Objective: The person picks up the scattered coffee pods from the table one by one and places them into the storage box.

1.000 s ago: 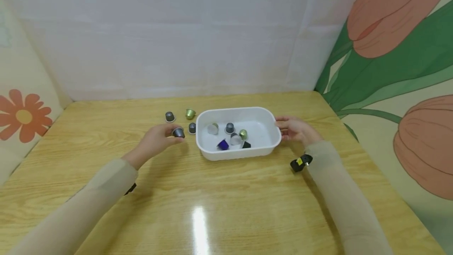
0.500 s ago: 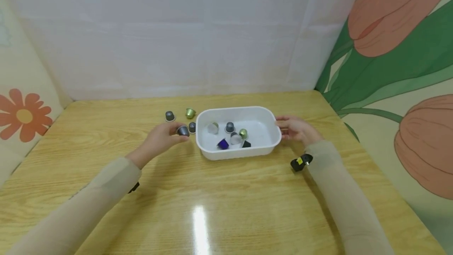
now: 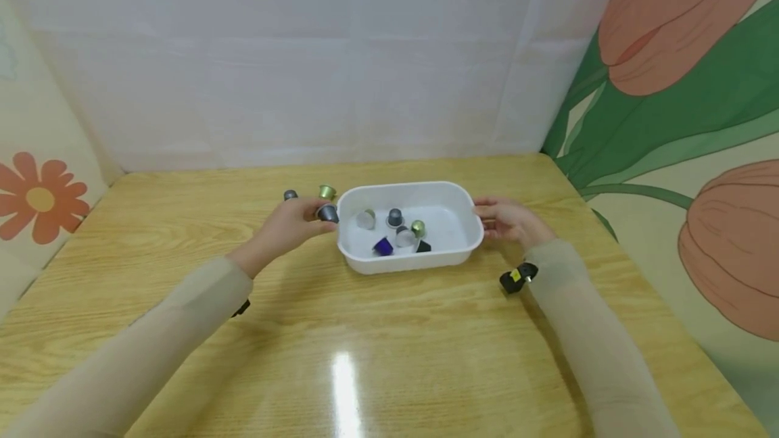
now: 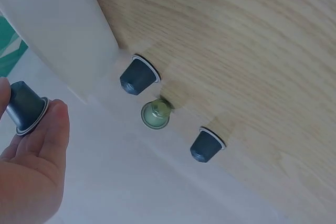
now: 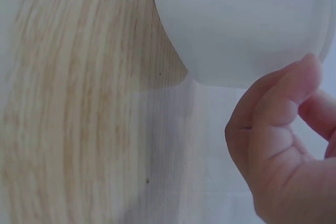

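My left hand (image 3: 289, 225) pinches a dark grey coffee capsule (image 3: 327, 213) between thumb and fingers, right at the left rim of a white plastic tub (image 3: 410, 263). In the left wrist view the held capsule (image 4: 25, 107) is tilted, its foil rim toward the fingers. At the tub's other end, my right hand (image 3: 508, 222) holds the right side with bent fingers; the right wrist view shows the fingertips against the outer wall (image 5: 241, 24). Inside the tub lie several capsules, among them a purple one (image 3: 383, 247), a green one (image 3: 418, 228) and a grey one (image 3: 395, 217).
Left of the tub, a green capsule (image 4: 156, 114) and two dark grey capsules (image 4: 139, 75) (image 4: 207, 145) sit on the wooden table (image 3: 292, 357). A white cloth wall (image 3: 304, 59) rises behind the table, with flower-patterned panels (image 3: 718, 127) at the sides.
My left hand has moved right and slightly away from me, carrying the grey capsule up to the tub's left rim. The right hand and the tub have stayed in place.
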The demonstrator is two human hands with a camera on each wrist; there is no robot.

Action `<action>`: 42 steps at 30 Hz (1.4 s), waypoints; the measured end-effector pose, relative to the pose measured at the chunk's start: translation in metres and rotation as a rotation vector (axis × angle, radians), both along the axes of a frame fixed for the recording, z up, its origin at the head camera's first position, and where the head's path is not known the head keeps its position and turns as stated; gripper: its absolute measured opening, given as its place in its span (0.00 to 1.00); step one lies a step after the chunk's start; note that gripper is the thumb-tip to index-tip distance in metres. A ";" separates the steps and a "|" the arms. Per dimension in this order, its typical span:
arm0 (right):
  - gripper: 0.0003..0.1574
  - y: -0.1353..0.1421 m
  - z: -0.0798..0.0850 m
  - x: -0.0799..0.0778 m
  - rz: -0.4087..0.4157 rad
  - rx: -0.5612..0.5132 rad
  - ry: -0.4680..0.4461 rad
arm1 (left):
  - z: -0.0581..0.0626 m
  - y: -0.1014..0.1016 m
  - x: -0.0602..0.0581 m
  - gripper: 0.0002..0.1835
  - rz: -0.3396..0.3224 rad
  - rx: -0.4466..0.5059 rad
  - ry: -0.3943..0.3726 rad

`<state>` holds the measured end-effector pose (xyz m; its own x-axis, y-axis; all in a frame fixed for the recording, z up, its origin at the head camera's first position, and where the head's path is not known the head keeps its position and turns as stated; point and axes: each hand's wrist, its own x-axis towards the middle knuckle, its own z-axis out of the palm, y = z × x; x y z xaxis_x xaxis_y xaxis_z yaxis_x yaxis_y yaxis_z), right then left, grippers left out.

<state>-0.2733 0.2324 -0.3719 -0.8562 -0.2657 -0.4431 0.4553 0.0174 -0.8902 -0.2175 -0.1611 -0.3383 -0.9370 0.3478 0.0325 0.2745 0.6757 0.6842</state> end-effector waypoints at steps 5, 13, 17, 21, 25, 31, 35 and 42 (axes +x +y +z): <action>0.17 0.000 0.000 -0.001 -0.009 -0.004 -0.004 | 0.003 0.006 -0.002 0.26 0.003 0.003 -0.032; 0.18 0.001 -0.002 -0.002 -0.005 0.011 0.007 | 0.002 0.022 -0.004 0.25 0.001 0.107 -0.120; 0.18 0.000 -0.003 -0.002 -0.002 0.003 0.004 | 0.001 0.027 -0.005 0.24 0.026 0.136 -0.129; 0.18 0.000 -0.002 -0.003 -0.005 -0.007 0.001 | 0.000 0.031 -0.007 0.25 0.039 0.135 -0.139; 0.17 0.000 -0.002 -0.003 -0.018 -0.004 -0.003 | -0.003 0.039 -0.009 0.24 0.020 0.112 -0.113; 0.15 0.000 -0.004 -0.002 -0.001 -0.009 0.013 | -0.003 0.052 -0.007 0.24 -0.013 0.106 -0.115; 0.17 0.000 -0.006 -0.002 0.021 -0.011 0.033 | -0.002 0.057 -0.008 0.24 -0.016 0.090 -0.104; 0.16 0.002 -0.006 -0.004 0.013 -0.012 0.031 | -0.001 0.065 -0.013 0.23 -0.017 0.083 -0.106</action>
